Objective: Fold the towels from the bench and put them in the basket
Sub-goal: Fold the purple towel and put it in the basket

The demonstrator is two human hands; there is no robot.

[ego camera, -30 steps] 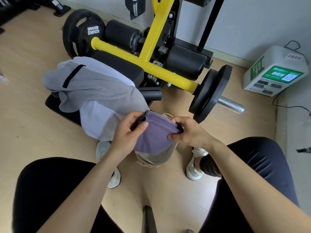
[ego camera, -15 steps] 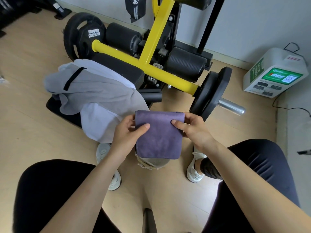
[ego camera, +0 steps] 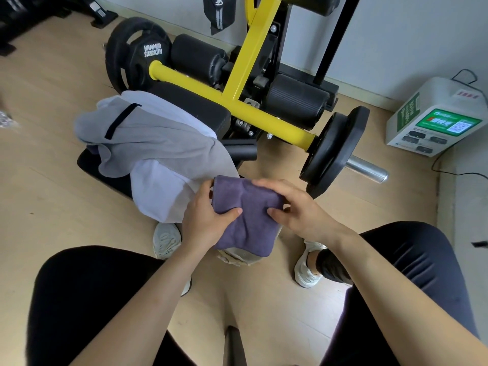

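Observation:
A folded purple towel (ego camera: 248, 215) hangs between my hands at the centre of the view. My left hand (ego camera: 204, 220) grips its left edge, thumb on top. My right hand (ego camera: 298, 210) grips its right edge, fingers curled over the upper corner. Right below the towel a beige basket (ego camera: 237, 257) stands on the floor between my feet, mostly hidden by the towel. A grey towel (ego camera: 158, 143) and a white towel (ego camera: 158, 196) lie heaped on the black bench (ego camera: 195, 104) to the left.
A yellow-framed weight machine (ego camera: 253, 64) with black plates (ego camera: 332, 151) and a steel bar end (ego camera: 367, 170) stands behind the bench. A white charging box (ego camera: 435, 117) with cables sits by the right wall. My knees and shoes flank the basket on the wooden floor.
The purple towel was held stretched flat by its top corners; now it is folded narrower and bunched, and both hands have closed in and lowered it over the basket.

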